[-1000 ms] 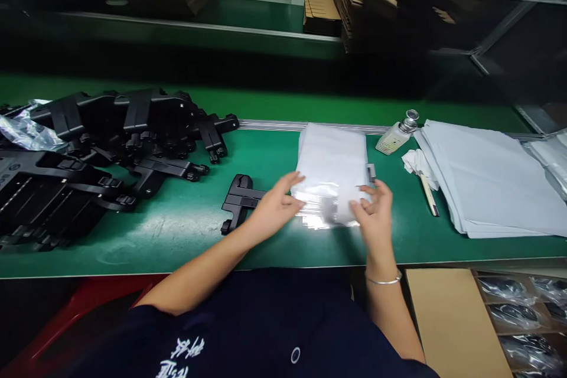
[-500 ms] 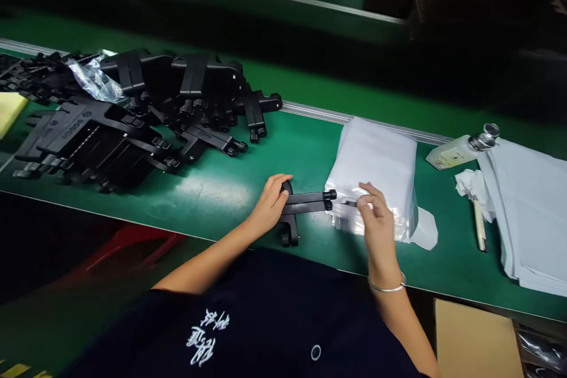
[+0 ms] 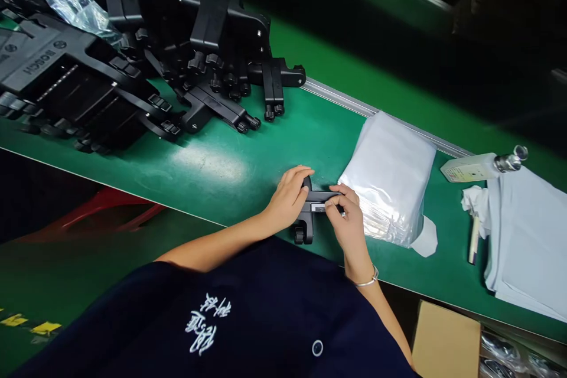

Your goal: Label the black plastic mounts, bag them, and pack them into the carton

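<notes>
My left hand (image 3: 289,198) grips one end of a black plastic bracket (image 3: 305,221) just above the front of the green bench. Along the bracket's arm lies a small silver-white label strip (image 3: 318,208). My right hand (image 3: 348,215) is closed, thumb and finger pinched at the right end of this strip, and its fingers cover the far end of the bracket. To the right of that hand is a stack of clear plastic bags (image 3: 394,171).
A heap of black plastic brackets (image 3: 210,20) and Bosch-marked holders (image 3: 57,59) fills the left of the bench (image 3: 248,159). On the right are a bottle (image 3: 469,167), crumpled tissue (image 3: 476,199), a marker-like stick (image 3: 473,239) and white sheets (image 3: 531,242). A cardboard box (image 3: 445,339) stands below.
My right hand has moved left with the small strip, from over the bags onto the bracket's arm. My left hand keeps its hold. The camera view has tilted and shifted.
</notes>
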The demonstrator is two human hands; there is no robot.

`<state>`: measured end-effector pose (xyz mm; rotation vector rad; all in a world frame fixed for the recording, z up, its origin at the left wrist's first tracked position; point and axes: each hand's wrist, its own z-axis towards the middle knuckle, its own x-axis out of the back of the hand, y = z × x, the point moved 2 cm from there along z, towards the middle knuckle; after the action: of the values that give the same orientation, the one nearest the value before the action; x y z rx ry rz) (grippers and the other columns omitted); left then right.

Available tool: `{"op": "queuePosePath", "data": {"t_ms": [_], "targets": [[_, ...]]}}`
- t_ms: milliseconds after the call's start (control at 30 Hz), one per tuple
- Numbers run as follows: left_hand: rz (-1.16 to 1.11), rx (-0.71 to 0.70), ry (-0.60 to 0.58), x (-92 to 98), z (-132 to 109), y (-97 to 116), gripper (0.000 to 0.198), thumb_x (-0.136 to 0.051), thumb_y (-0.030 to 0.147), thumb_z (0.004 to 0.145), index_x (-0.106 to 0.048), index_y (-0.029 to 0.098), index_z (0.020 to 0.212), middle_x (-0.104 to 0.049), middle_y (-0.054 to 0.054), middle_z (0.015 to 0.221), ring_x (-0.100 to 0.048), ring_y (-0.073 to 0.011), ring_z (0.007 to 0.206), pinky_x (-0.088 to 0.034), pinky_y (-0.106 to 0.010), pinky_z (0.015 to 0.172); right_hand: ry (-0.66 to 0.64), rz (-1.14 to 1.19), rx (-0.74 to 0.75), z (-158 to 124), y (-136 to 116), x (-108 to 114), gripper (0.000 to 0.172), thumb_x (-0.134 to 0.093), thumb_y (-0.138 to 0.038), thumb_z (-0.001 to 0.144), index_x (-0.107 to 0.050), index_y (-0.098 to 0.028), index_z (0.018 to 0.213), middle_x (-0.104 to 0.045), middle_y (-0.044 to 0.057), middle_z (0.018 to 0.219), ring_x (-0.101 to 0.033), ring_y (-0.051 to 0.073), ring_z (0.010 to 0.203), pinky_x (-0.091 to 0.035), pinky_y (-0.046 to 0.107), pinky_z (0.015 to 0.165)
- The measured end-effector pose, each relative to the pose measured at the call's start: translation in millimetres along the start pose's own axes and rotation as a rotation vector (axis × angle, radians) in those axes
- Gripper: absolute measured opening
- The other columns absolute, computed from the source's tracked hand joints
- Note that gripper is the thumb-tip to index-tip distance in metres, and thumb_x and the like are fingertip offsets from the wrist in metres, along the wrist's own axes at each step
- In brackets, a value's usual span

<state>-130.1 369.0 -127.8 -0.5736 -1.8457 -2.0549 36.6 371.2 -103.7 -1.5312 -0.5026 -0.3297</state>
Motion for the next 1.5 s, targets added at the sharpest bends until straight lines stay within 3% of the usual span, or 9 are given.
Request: {"op": "queuePosePath", "data": {"t_ms": [867, 933, 1000, 1133, 1233, 1300, 1400, 1500], "targets": [[0.020, 0.000, -0.004, 1.4, 1.4, 2.5, 0.037, -0.035, 0.017, 0.093, -0.047, 0.018, 0.129, -0.050, -0.013, 0.136, -0.044, -0.0218, 0.132, -0.037, -0.044, 0.113, -0.007, -0.075, -0.024, -2.6, -6.6, -0.6, 0.016, -0.058, -0.026, 0.082, -0.057, -0.023, 0.066, -0.061, 0.010, 0.112, -0.053, 0.028, 0.113, -0.040, 0.050, 0.098], [0.036, -0.022, 0.033, 6.0, -0.6, 3.0, 0.038, -0.036, 0.018, 0.093, -0.047, 0.018, 0.130, -0.050, -0.013, 0.138, -0.043, -0.0222, 0.134, -0.037, -0.045, 0.113, -0.013, -0.091, -0.019, -2.8, -6.5, 0.0, 0.015, -0.058, -0.026, 0.082, -0.057, -0.023, 0.067, -0.062, 0.009, 0.113, -0.053, 0.028, 0.113, -0.040, 0.050, 0.098], [0.071, -0.131, 0.044, 13.6, -4.6, 3.2, 0.037, -0.040, 0.021, 0.093, -0.053, 0.019, 0.127, -0.054, -0.012, 0.136, -0.044, -0.0235, 0.134, -0.036, -0.047, 0.114, -0.022, -0.104, -0.010, -3.0, -6.6, -0.2, 0.014, -0.058, -0.026, 0.082, -0.057, -0.023, 0.068, -0.062, 0.009, 0.113, -0.053, 0.028, 0.114, -0.040, 0.050, 0.099], [0.166, -0.446, -0.221, 26.8, -14.0, 0.2, 0.027, -0.050, 0.029, 0.090, -0.069, 0.027, 0.109, -0.071, -0.005, 0.115, -0.060, -0.0223, 0.119, -0.037, -0.044, 0.112, -0.024, -0.134, 0.021, -2.9, -7.3, -1.5, 0.014, -0.058, -0.024, 0.082, -0.057, -0.023, 0.068, -0.063, 0.010, 0.112, -0.054, 0.029, 0.113, -0.040, 0.051, 0.101], [0.225, -0.483, -0.352, 34.3, -13.1, -4.2, 0.028, -0.054, 0.034, 0.090, -0.070, 0.030, 0.113, -0.071, -0.005, 0.120, -0.062, -0.0226, 0.118, -0.039, -0.043, 0.109, -0.042, -0.131, 0.026, -1.6, -4.2, 4.8, 0.015, -0.059, -0.027, 0.083, -0.060, -0.023, 0.069, -0.065, 0.010, 0.112, -0.056, 0.029, 0.113, -0.041, 0.053, 0.102], [0.220, -0.485, -0.399, 38.2, -8.2, -4.8, 0.029, -0.054, 0.037, 0.090, -0.069, 0.031, 0.114, -0.070, -0.005, 0.121, -0.062, -0.0225, 0.118, -0.038, -0.044, 0.109, -0.073, -0.038, 0.027, -0.1, 1.5, 15.5, 0.010, -0.060, -0.031, 0.086, -0.067, -0.024, 0.088, -0.064, 0.009, 0.120, -0.058, 0.028, 0.115, -0.043, 0.051, 0.103], [0.181, -0.490, -0.481, 43.1, 1.9, -3.7, 0.028, -0.055, 0.041, 0.090, -0.070, 0.034, 0.112, -0.071, -0.003, 0.119, -0.063, -0.0220, 0.116, -0.038, -0.044, 0.108, -0.204, 0.039, 0.080, 1.6, 11.9, 33.4, 0.043, -0.063, -0.035, 0.087, -0.057, -0.030, 0.130, -0.055, 0.007, 0.141, -0.054, 0.026, 0.127, -0.042, 0.049, 0.109], [0.167, -0.498, -0.563, 46.9, 12.0, -2.0, 0.030, -0.057, 0.047, 0.088, -0.070, 0.036, 0.112, -0.071, -0.003, 0.118, -0.063, -0.0226, 0.113, -0.039, -0.043, 0.106, -0.332, -0.102, 0.171, 1.7, 19.0, 41.2, 0.051, -0.065, -0.037, 0.087, -0.053, -0.034, 0.136, -0.052, 0.003, 0.146, -0.046, 0.027, 0.136, -0.035, 0.052, 0.115]]}}
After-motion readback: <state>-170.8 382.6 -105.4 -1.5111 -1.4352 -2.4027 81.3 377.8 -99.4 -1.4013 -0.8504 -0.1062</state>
